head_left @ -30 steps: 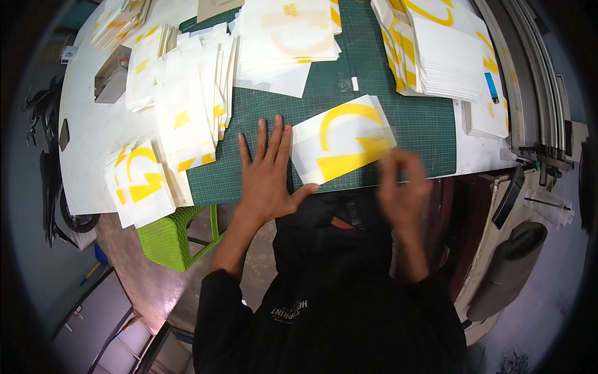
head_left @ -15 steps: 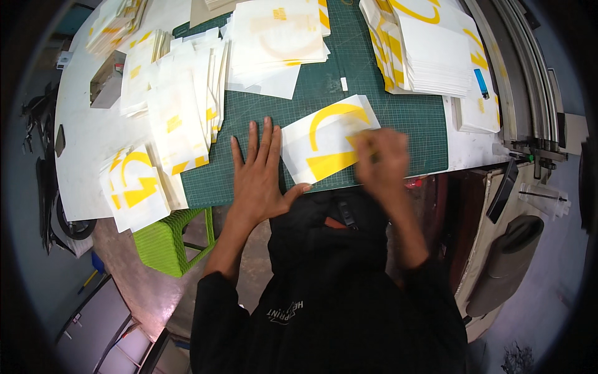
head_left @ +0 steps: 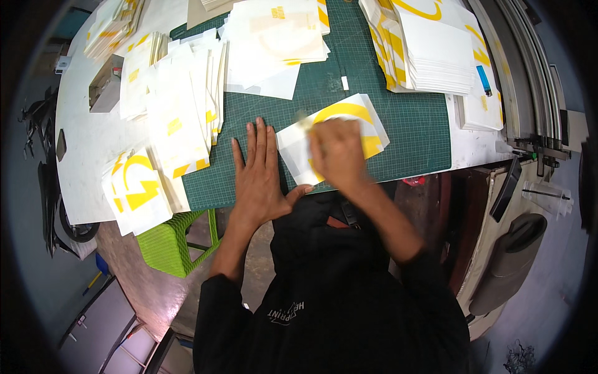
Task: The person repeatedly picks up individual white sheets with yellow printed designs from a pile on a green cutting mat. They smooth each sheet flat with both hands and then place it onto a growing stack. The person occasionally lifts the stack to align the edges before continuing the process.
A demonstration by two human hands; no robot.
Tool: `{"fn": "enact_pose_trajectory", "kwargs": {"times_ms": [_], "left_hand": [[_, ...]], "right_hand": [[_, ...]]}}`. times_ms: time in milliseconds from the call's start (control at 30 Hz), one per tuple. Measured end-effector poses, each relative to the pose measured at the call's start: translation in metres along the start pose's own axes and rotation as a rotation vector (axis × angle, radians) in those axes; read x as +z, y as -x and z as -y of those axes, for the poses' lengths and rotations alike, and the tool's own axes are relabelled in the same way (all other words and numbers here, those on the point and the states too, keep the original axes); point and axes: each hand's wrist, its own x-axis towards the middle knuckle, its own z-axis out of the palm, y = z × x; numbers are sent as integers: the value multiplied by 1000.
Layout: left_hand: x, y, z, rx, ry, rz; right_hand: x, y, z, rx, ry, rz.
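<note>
A white folded paper piece [head_left: 293, 151] with bold yellow shapes lies tilted on the green cutting mat [head_left: 411, 134] near its front edge. My left hand [head_left: 256, 177] rests flat with fingers spread on the mat, its thumb at the paper's lower left corner. Over the paper is my right hand [head_left: 339, 149], fingers curled closed and knuckles up. A small pale blur shows beside its fingers, so what it holds cannot be made out. The hand covers the middle of the yellow print.
Stacks of similar papers stand at left [head_left: 177, 112], at the back [head_left: 268, 37] and at right [head_left: 436, 56]. A blue lighter [head_left: 483, 81] lies on the right-hand papers. A grey open box [head_left: 106, 84] sits far left; a green stool [head_left: 177, 243] is below the table's edge.
My right hand has swept left across the paper, from its right edge to its middle. The paper's right end is now uncovered. My left hand has stayed nearly still.
</note>
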Motion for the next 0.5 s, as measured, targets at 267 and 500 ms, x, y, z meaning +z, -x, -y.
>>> {"fn": "enact_pose_trajectory", "kwargs": {"times_ms": [267, 500], "left_hand": [[3, 1, 2, 12, -33, -9], [-3, -2, 5, -10, 247, -159]], "right_hand": [[-59, -27, -95, 226, 74, -67], [-107, 27, -71, 389, 29, -247]]}}
